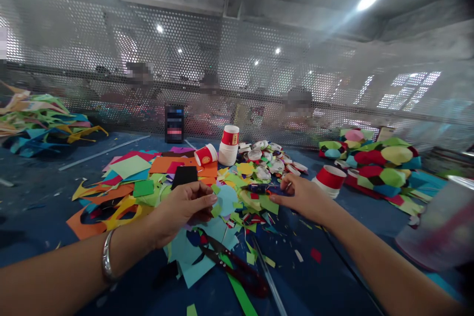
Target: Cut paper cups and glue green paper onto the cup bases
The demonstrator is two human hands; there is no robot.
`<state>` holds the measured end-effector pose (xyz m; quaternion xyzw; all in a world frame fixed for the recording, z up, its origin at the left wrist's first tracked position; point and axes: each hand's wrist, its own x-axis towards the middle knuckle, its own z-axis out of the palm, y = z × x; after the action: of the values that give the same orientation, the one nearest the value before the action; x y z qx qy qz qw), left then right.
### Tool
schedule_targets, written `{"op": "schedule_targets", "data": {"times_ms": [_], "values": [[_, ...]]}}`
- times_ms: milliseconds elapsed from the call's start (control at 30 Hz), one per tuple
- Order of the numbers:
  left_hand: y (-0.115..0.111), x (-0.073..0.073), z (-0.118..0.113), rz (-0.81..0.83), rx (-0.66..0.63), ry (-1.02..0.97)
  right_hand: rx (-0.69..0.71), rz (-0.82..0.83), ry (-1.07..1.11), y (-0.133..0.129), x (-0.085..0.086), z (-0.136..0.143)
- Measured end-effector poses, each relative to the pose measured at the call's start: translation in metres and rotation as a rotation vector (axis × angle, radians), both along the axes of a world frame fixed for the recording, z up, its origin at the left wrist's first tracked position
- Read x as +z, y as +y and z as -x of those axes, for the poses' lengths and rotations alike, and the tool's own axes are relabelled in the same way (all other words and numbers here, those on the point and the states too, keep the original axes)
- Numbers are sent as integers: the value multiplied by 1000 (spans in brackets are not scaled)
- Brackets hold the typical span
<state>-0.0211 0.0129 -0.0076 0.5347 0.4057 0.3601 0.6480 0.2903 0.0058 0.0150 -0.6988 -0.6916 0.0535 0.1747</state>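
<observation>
My left hand (pixel 188 202), with a silver bangle at its wrist, is closed in a pinch at the edge of a light blue paper circle (pixel 226 201) with green bits at its rim. My right hand (pixel 301 195) hovers over the paper pile, thumb and forefinger apart. Just by its fingertips lies a dark slim tool (pixel 259 188) with some blue and orange; its kind is unclear. A green paper piece (pixel 269 204) lies under the right thumb. Nearer me, dark-handled scissors (pixel 237 266) rest on light blue paper sheets (pixel 192 261).
Red and white paper cups (pixel 228 145) stand mid-table, one cup (pixel 206 155) tipped over. Another cup (pixel 330 181) is beyond my right hand. Patchwork pieces (pixel 385 163) and a translucent tub (pixel 437 222) are at right. Paper scraps (pixel 40 123) heap at left. A phone (pixel 174 124) leans on the perforated screen (pixel 185 49).
</observation>
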Motion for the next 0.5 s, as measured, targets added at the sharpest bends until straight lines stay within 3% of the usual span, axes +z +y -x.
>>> {"op": "schedule_targets", "data": {"times_ms": [300, 500], "values": [[2, -4, 2, -21, -23, -10, 26, -101, 7, -5, 4, 8], [1, -4, 2, -22, -26, -11, 25, -58, 36, -8, 2, 13]]}}
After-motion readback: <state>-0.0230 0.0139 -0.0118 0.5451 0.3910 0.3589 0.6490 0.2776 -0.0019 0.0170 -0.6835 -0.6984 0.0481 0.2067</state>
